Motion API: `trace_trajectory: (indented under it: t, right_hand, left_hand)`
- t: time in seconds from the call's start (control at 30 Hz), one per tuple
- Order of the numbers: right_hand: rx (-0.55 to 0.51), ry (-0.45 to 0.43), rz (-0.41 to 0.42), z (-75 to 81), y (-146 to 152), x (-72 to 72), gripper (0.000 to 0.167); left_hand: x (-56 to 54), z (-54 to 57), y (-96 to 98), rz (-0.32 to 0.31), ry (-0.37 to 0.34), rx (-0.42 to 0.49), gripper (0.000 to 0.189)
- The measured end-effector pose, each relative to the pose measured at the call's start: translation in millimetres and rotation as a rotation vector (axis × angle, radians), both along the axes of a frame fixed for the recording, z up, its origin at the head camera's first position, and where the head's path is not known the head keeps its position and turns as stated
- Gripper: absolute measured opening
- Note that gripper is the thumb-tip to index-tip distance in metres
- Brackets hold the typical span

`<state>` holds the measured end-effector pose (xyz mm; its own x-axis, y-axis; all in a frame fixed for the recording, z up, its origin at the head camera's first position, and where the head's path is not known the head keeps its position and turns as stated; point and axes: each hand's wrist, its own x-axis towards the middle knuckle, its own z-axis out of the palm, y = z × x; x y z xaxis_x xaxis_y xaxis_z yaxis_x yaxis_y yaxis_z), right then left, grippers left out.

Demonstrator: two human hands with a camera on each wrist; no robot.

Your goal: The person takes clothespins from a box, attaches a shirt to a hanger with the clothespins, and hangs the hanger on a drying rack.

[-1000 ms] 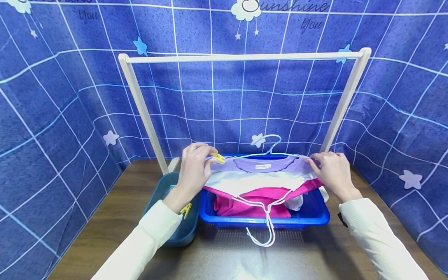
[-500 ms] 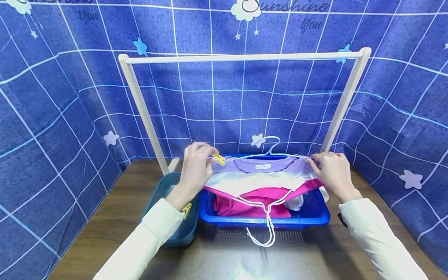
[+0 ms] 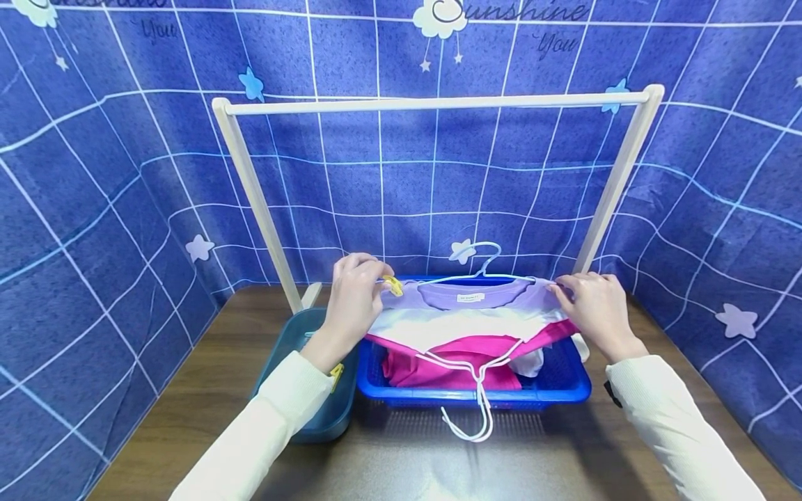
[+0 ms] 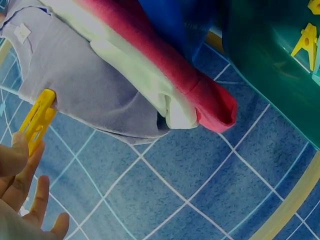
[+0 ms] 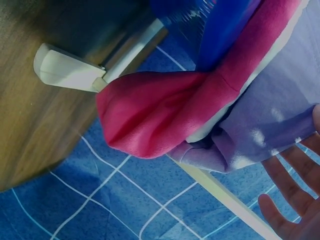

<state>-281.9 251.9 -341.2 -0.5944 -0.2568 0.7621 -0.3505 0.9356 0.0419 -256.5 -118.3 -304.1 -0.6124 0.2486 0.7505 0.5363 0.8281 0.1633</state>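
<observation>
My left hand (image 3: 354, 299) pinches a yellow clothespin (image 4: 38, 120) between thumb and fingers. The clothespin's nose overlaps the shoulder edge of a purple shirt (image 4: 90, 75). A light blue hanger (image 3: 485, 273) sits in that shirt's neck, hook upward. At the opposite shoulder my right hand (image 3: 592, 306) pinches the purple cloth. In front of the purple shirt lie a white shirt (image 3: 464, 321) and a pink shirt (image 5: 150, 112), their shoulders alongside it. White hanger hooks (image 3: 481, 410) from these stick out toward the table's front. All of this is above the blue basket.
The blue basket (image 3: 413, 394) holds pink and white clothes. To its left, a dark green bin (image 3: 322, 424) contains more yellow clothespins (image 4: 306, 42). A pale wooden rack with a top bar (image 3: 438, 104) stands behind on the brown table (image 3: 207, 362), before a blue gridded cloth backdrop.
My left hand has shifted slightly to the right, and the clothespin has tilted a little more downward at the shirt's shoulder. The right hand and the shirts look unchanged.
</observation>
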Motion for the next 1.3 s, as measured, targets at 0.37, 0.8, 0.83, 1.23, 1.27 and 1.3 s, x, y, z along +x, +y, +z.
trace_trajectory:
  t: [0.37, 0.8, 0.83, 1.23, 1.27, 1.3]
  right_hand:
    - [-0.002, -0.006, 0.009, 0.6, -1, -0.5, 0.019]
    - [-0.029, -0.038, -0.001, -0.3, 2, -1.7, 0.012]
    - [-0.030, -0.035, -0.002, -0.6, 3, -1.6, 0.011]
    - [-0.053, -0.036, 0.000, -2.7, 10, -2.0, 0.009]
    - [-0.054, -0.038, 0.002, -2.9, 10, -2.4, 0.009]
    - [-0.054, -0.039, 0.003, -3.1, 11, -2.8, 0.009]
  left_hand:
    - [-3.1, -3.6, -1.8, 0.024, -0.047, -0.025, 0.013]
    - [-6.6, -5.7, -5.3, 0.022, -0.011, -0.112, 0.026]
    - [-7.1, -6.0, -5.5, 0.021, -0.008, -0.115, 0.026]
    - [-7.2, -5.4, -8.7, 0.024, -0.048, -0.123, 0.032]
    - [-6.9, -5.5, -9.6, 0.027, -0.054, -0.125, 0.032]
    - [-6.6, -5.8, -10.8, 0.031, -0.061, -0.127, 0.033]
